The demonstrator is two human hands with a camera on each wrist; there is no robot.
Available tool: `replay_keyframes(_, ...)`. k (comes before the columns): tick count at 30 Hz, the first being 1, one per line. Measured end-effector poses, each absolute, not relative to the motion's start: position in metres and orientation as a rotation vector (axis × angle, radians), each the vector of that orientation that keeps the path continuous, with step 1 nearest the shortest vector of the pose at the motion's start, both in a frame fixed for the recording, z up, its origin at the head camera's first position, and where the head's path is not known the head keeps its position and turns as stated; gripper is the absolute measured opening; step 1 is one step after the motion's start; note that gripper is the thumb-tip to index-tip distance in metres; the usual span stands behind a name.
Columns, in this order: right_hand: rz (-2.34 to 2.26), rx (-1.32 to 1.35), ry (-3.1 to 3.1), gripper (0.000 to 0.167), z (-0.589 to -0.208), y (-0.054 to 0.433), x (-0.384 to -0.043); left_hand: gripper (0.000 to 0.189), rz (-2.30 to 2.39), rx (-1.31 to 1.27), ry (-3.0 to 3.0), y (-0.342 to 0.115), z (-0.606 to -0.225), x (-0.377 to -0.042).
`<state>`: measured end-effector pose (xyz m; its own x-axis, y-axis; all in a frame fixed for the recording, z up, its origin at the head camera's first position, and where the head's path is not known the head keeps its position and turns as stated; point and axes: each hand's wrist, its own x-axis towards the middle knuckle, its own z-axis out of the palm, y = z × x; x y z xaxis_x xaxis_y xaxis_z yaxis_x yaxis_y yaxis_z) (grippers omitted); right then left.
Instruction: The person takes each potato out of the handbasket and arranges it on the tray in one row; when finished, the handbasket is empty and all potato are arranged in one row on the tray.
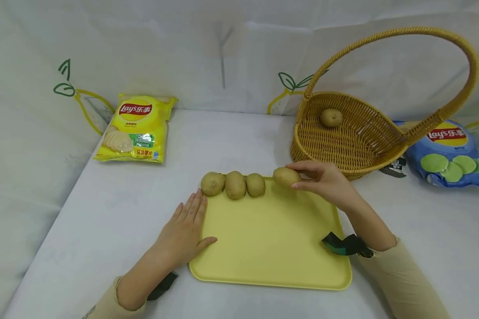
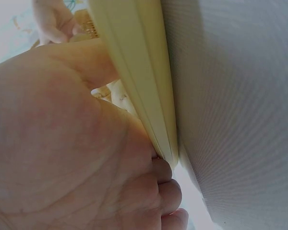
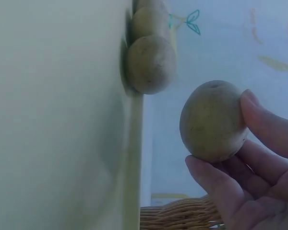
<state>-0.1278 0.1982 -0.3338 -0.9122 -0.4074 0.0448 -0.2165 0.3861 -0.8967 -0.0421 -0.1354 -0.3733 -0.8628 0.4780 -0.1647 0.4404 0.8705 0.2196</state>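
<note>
Between thumb and fingers, my right hand pinches a potato above the far edge of a yellow tray. The right wrist view shows this held potato apart from the tray surface. Three more potatoes lie side by side along the tray's far left edge: a left one, a middle one and a right one. My left hand rests with straight fingers along the tray's left rim, its thumb over the rim and its fingertips near the left potato.
A wicker basket with a tall handle stands behind the tray on the right, one potato inside. A yellow chip bag lies at the back left. A blue chip bag is right of the basket. White cloth hangs behind.
</note>
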Motion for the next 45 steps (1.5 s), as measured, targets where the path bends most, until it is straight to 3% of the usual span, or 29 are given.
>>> replay_keyframes(7, -1.268, -0.478, 2.577, 0.043, -0.347, 0.191, -0.131, 0.086, 0.264, 0.699, 2.825, -0.135, -0.372, -0.041)
replay_keyframes(14, -1.034, -0.714, 2.643, 0.045, -0.349, 0.191, -0.13, 0.086, 0.265, 0.697, 2.827, -0.136, -0.372, -0.041)
replay_keyframes(22, -1.161, -0.696, 2.535, 0.045, -0.347, 0.196, -0.132, 0.087, 0.253, 0.7, 2.835, -0.136, -0.375, -0.042)
replay_keyframes(26, -1.128, -0.89, 2.508, 0.052, -0.351, 0.197, -0.135, 0.086, 0.278, 0.701, 2.831, -0.136, -0.374, -0.041)
replay_keyframes(30, -1.037, -1.066, 2.522, 0.048, -0.353, 0.2, -0.136, 0.086, 0.28, 0.699, 2.828, -0.136, -0.373, -0.041)
replay_keyframes(39, -1.024, -0.97, 2.621, 0.053, -0.354, 0.201, -0.137, 0.086, 0.287, 0.703, 2.833, -0.136, -0.373, -0.041)
replay_keyframes(45, -1.082, -0.873, 2.602, 0.048, -0.353, 0.201, -0.138, 0.086, 0.288, 0.705, 2.829, -0.135, -0.372, -0.042)
